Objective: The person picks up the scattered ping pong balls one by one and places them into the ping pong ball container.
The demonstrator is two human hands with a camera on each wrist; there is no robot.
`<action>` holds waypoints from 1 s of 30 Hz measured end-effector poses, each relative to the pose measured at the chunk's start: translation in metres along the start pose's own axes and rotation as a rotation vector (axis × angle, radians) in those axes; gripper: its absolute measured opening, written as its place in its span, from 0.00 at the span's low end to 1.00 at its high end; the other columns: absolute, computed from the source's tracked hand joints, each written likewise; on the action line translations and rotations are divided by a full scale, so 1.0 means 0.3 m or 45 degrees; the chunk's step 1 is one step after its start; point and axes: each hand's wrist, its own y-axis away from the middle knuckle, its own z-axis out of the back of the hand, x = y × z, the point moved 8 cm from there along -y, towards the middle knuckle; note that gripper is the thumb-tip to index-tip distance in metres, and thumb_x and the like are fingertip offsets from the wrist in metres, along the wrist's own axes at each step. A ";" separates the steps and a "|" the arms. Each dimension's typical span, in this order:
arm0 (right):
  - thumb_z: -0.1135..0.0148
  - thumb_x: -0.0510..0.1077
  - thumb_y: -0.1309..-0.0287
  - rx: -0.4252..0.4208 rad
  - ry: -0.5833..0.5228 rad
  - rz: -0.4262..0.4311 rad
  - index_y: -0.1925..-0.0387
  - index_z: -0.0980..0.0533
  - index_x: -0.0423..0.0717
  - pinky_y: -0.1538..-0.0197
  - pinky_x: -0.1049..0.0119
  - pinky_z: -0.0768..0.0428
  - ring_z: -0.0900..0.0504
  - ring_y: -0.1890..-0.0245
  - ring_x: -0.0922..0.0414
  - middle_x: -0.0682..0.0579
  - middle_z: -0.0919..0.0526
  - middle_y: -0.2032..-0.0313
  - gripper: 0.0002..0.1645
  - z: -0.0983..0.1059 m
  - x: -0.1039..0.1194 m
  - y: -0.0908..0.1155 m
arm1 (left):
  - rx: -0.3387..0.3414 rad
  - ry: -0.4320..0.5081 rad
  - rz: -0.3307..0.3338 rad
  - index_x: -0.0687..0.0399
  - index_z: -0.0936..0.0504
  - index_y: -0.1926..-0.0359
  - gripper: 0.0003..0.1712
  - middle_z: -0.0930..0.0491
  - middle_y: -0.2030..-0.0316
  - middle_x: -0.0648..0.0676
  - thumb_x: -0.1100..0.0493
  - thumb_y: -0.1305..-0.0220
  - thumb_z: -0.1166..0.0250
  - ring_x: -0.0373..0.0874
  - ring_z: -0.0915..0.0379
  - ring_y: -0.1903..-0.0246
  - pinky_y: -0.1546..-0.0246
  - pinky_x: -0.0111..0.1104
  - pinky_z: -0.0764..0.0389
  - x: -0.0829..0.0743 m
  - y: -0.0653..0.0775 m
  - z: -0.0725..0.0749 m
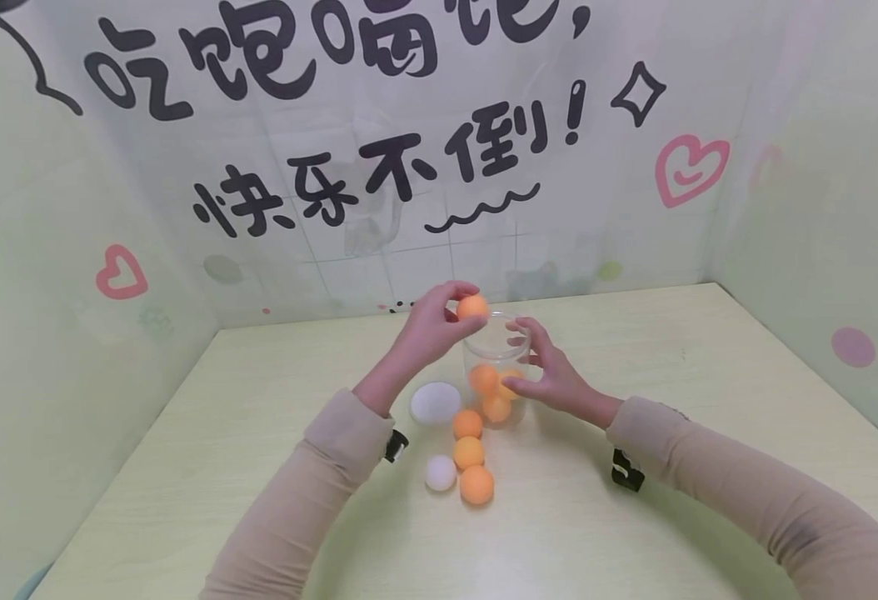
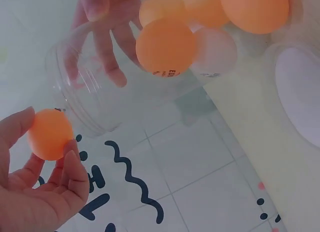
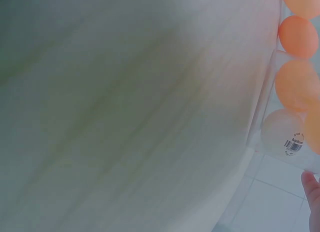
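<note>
In the head view my left hand (image 1: 431,323) pinches an orange ping-pong ball (image 1: 472,307) between thumb and fingers, right at the rim of a clear jar (image 1: 493,343). The left wrist view has that ball (image 2: 51,134) beside the jar's mouth. My right hand (image 1: 559,377) grips the jar's right side, thumb in front and fingers around the far side. Several orange balls (image 2: 166,48) and a white ball (image 3: 282,132) with printing lie in the jar's lower part. The jar stands upright on the table.
A white round lid (image 1: 435,402) lies left of the jar. Three orange balls (image 1: 469,453) form a row in front of it, with a white ball (image 1: 441,473) beside them. A printed curtain (image 1: 409,242) closes off the back of the table (image 1: 559,533).
</note>
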 end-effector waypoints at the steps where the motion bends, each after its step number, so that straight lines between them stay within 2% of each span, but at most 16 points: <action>1: 0.37 0.25 0.56 0.001 0.003 -0.002 0.39 0.52 0.29 0.48 0.41 0.30 0.35 0.44 0.31 0.28 0.40 0.41 0.45 0.000 0.001 0.000 | 0.004 -0.016 -0.011 0.58 0.27 0.46 0.24 0.26 0.51 0.56 0.58 0.43 0.36 0.48 0.28 0.65 0.66 0.30 0.24 -0.004 -0.001 -0.006; 8: 0.38 0.24 0.57 0.011 -0.002 0.001 0.40 0.52 0.26 0.49 0.39 0.30 0.36 0.45 0.29 0.26 0.41 0.41 0.45 0.000 0.019 -0.003 | 0.006 -0.138 -0.066 0.58 0.26 0.47 0.22 0.27 0.52 0.57 0.60 0.44 0.36 0.48 0.30 0.63 0.63 0.32 0.25 -0.023 -0.007 -0.032; 15: 0.38 0.24 0.56 0.005 -0.005 0.011 0.40 0.52 0.26 0.50 0.38 0.31 0.36 0.45 0.29 0.26 0.41 0.41 0.45 0.002 0.022 0.000 | 0.039 -0.186 -0.126 0.59 0.25 0.48 0.22 0.26 0.51 0.57 0.62 0.45 0.35 0.49 0.29 0.60 0.59 0.34 0.25 -0.038 -0.008 -0.055; 23: 0.38 0.25 0.56 -0.002 0.007 -0.009 0.39 0.52 0.29 0.48 0.40 0.30 0.34 0.45 0.32 0.28 0.40 0.41 0.45 0.003 0.023 0.003 | 0.075 -0.239 -0.135 0.57 0.26 0.46 0.23 0.27 0.47 0.58 0.63 0.44 0.36 0.53 0.27 0.57 0.57 0.37 0.25 -0.034 -0.003 -0.066; 30: 0.37 0.25 0.56 -0.001 0.011 -0.014 0.39 0.52 0.29 0.48 0.41 0.30 0.34 0.45 0.32 0.28 0.40 0.41 0.45 0.003 0.018 0.002 | 0.065 -0.236 -0.116 0.55 0.27 0.45 0.23 0.27 0.47 0.56 0.62 0.43 0.36 0.49 0.28 0.58 0.56 0.36 0.25 -0.028 0.013 -0.054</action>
